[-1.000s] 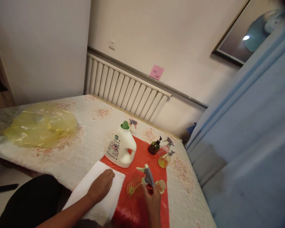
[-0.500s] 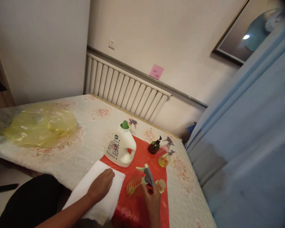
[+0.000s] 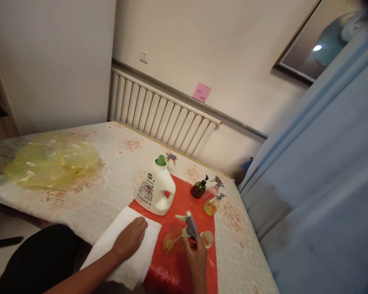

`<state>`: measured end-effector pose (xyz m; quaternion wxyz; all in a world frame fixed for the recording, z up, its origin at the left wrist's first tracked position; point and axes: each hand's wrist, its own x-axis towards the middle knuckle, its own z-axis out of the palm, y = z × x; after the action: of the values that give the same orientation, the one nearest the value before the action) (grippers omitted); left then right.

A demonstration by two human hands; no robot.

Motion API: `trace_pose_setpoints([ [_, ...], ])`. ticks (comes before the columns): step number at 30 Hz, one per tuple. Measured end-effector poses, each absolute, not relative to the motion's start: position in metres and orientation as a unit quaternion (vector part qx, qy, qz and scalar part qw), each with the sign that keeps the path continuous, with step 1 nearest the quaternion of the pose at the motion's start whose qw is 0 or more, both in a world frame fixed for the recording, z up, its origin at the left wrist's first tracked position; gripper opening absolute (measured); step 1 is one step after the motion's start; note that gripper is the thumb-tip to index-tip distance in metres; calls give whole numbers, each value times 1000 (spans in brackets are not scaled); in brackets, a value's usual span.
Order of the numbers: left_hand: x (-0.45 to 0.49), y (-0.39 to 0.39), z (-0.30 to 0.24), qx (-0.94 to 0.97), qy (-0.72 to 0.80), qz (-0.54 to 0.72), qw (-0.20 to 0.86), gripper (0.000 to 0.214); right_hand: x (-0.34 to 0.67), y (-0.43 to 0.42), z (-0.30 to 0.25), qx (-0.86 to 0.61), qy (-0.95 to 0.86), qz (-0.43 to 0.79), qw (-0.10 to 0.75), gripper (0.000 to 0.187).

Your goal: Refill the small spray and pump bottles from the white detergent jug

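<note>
My right hand (image 3: 196, 259) is closed around the neck and grey trigger head of a clear spray bottle (image 3: 174, 241), which stands on a red plastic sheet (image 3: 184, 202). My left hand (image 3: 130, 240) lies with curled fingers on a folded white towel (image 3: 112, 251); whether anything is under the fingertips is hidden. Just beyond the hands stands a white detergent jug (image 3: 155, 192) with a handle and label. Something green (image 3: 161, 160) sits in its mouth. Beside my right hand is a small container with a pale round top (image 3: 206, 238).
Farther right stand a dark green pump bottle (image 3: 198, 189), a pink spray bottle (image 3: 211, 192) and a yellow spray bottle (image 3: 212, 207). Another spray head (image 3: 171, 157) shows behind the jug. A yellow plastic bag (image 3: 53, 161) lies left. A blue curtain (image 3: 319, 175) hangs at right.
</note>
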<state>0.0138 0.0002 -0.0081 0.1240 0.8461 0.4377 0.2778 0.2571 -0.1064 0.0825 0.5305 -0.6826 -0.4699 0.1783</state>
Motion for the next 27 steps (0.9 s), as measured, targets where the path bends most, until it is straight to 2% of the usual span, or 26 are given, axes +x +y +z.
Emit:
trace_pose_setpoints([
  [6, 14, 0, -9, 841, 432, 299, 128, 19, 257, -107, 83, -683, -471, 167, 533, 36],
  [27, 14, -1, -5, 845, 435, 286, 122, 19, 257, -106, 81, -674, -455, 168, 557, 45],
])
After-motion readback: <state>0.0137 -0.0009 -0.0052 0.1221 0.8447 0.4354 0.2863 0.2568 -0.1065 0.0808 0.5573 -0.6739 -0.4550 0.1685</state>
